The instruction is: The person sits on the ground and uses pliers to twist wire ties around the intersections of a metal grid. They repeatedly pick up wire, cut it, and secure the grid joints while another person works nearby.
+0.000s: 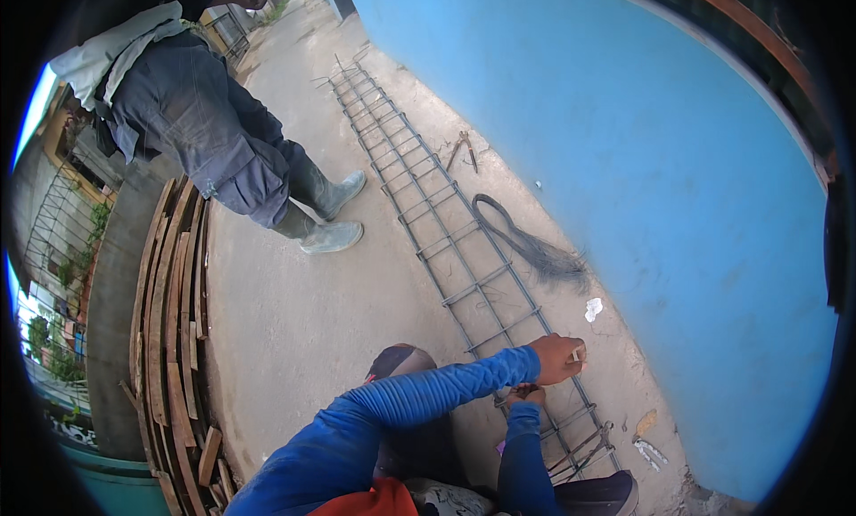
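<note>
A long rebar cage (434, 214) of thin bars and square stirrups runs from near my knees up the pavement. My left hand (560, 358) reaches across to the cage's right-hand bar, its fingers closed; what they pinch is too small to make out. Just below it my right hand (526, 394) is closed too, down at the cage's bars, its grip partly hidden by the left forearm. A pair of rusty pincers (599, 437) lies over the cage's near end. Beside the cage rests a looped bundle of thin tie wire (539, 253).
Another pair of pincers (462, 150) lies near the blue wall (606, 132). A co-worker in rubber boots (334, 237) stands left of the cage. Stacked wooden planks (174, 311) line the left side. White scraps (593, 309) lie by the wall.
</note>
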The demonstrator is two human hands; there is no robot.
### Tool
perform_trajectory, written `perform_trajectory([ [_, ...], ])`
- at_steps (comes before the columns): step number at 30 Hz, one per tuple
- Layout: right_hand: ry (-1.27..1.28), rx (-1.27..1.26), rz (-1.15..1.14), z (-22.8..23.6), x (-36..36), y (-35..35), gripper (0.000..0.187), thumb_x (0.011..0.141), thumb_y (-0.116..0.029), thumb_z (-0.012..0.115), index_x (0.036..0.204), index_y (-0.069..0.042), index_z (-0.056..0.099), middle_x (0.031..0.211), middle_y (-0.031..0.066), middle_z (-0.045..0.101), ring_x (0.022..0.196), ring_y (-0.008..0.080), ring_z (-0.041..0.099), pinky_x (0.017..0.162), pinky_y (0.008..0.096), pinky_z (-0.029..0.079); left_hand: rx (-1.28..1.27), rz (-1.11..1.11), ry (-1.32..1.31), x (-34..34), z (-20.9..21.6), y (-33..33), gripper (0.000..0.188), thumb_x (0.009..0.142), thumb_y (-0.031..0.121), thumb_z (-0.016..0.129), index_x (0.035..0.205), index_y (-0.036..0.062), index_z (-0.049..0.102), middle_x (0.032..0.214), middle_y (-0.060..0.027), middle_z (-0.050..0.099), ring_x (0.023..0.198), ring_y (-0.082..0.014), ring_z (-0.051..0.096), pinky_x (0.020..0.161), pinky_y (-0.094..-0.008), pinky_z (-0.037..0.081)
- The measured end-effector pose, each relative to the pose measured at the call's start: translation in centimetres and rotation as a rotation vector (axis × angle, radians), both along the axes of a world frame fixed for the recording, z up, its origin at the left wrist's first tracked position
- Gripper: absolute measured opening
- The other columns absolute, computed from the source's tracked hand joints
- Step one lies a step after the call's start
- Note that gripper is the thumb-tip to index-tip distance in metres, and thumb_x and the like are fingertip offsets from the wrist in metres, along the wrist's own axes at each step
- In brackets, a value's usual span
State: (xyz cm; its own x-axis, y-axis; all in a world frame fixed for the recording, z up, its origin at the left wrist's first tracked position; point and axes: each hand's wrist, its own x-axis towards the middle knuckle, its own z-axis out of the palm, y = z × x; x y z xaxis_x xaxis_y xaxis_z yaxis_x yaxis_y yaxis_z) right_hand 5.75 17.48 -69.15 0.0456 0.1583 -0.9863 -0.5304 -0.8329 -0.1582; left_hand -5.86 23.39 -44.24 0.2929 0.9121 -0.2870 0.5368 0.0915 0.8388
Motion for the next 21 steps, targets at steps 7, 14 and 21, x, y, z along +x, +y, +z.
perform_trajectory([
  [7, 0.179, 0.208, 0.204, 1.9, 0.6, -1.9, 0.027, 0.092, -0.029, 0.051, 0.08, -0.005, 0.059, 0.07, 0.0085, 0.062, 0.062, 0.0259, 0.06, 0.056, 0.0395, 0.053, 0.029, -0.141, 0.14, 0.2, -0.7, -0.7, 0.038, 0.092, 0.04, 0.056, 0.116, 0.0099, 0.058, 0.108, -0.0164, 0.066, 0.103, -0.0351, 0.062, 0.086, -0.0458, 0.049],
  [14, -1.628, 1.48, 1.483, 2.5, 3.2, -1.3, 0.037, 0.086, -0.03, 0.064, 0.107, 0.0, 0.061, 0.106, 0.0194, 0.066, 0.087, 0.0405, 0.065, 0.077, 0.0478, 0.055, 0.041, -0.078, 0.255, 0.5, -0.2, -1.4, 0.037, 0.092, 0.036, 0.058, 0.116, 0.0083, 0.057, 0.104, -0.0159, 0.067, 0.103, -0.0361, 0.062, 0.086, -0.0469, 0.049],
  [21, -1.077, 0.955, 1.644, -2.0, 3.2, 0.6, 0.039, 0.085, -0.03, 0.066, 0.109, -0.001, 0.06, 0.114, 0.02, 0.063, 0.091, 0.0395, 0.065, 0.081, 0.0465, 0.056, 0.078, -0.018, 0.312, 1.6, 1.0, -3.0, 0.037, 0.091, 0.036, 0.059, 0.118, 0.01, 0.057, 0.108, -0.017, 0.066, 0.105, -0.0358, 0.062, 0.088, -0.0473, 0.049],
])
